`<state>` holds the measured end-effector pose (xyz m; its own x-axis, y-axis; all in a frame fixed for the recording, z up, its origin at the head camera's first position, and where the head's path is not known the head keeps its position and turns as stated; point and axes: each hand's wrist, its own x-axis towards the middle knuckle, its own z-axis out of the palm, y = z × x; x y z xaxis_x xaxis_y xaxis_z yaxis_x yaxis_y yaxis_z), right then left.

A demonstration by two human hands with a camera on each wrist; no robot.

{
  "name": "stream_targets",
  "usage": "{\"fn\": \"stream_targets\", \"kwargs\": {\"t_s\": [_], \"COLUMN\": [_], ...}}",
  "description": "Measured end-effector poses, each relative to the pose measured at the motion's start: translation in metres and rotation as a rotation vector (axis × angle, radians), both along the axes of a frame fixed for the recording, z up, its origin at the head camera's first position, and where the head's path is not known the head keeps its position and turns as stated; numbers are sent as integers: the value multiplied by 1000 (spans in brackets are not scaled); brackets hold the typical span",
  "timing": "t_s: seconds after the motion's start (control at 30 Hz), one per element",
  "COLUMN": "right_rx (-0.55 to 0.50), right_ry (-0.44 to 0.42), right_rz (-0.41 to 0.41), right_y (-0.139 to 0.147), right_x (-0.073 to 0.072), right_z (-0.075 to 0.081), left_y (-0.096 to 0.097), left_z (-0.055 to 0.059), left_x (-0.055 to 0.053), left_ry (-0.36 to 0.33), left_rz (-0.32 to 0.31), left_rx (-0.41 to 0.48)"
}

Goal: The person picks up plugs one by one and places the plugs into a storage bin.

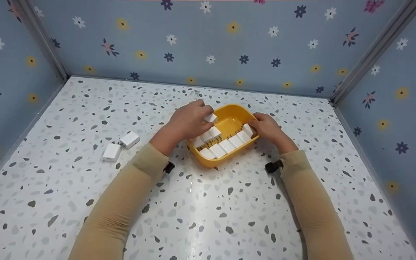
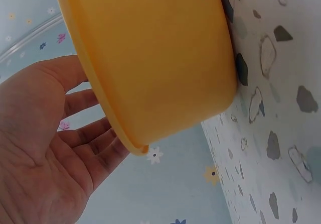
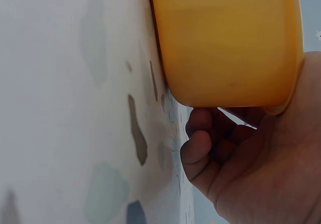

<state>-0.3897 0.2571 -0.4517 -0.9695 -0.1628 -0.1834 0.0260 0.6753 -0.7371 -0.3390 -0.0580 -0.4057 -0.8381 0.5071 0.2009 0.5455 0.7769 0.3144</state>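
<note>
A yellow plastic container [image 1: 232,115] holds several white charger plugs [image 1: 226,146], a row along its near side and more along its left side, metal prongs turned inward. My left hand [image 1: 191,119] is over the container's left end and pinches a white charger plug [image 1: 211,118] at the rim. In the left wrist view that plug is hidden behind the container wall. At the right end my right hand [image 1: 268,128] grips the rim, thumb inside; in the right wrist view its curled fingers [image 3: 196,148] lie against the outside of the wall.
Two more white charger plugs [image 1: 112,152] lie close together on the speckled table [image 1: 208,209], left of the container. Flower-patterned panels [image 1: 208,43] enclose the table at the back and both sides. Each wrist wears a black strap [image 1: 273,167].
</note>
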Motion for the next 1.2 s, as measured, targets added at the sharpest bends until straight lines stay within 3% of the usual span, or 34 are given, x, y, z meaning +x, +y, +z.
{"fn": "stream_targets", "kwargs": {"t_s": [0.5,0.77,1.2], "right_rx": [16,24,39], "right_ry": [9,-11,-12], "right_rz": [12,-5,-4], "right_y": [0,-1,-2], "right_x": [0,-1,-2], "right_z": [-1,0,0], "left_y": [17,30,43], "left_z": [-4,-7,-13], "left_x": [-8,-14,-21], "left_ry": [-55,-96,-121], "left_rz": [-65,-69,-80], "left_rx": [-73,-130,-118]}}
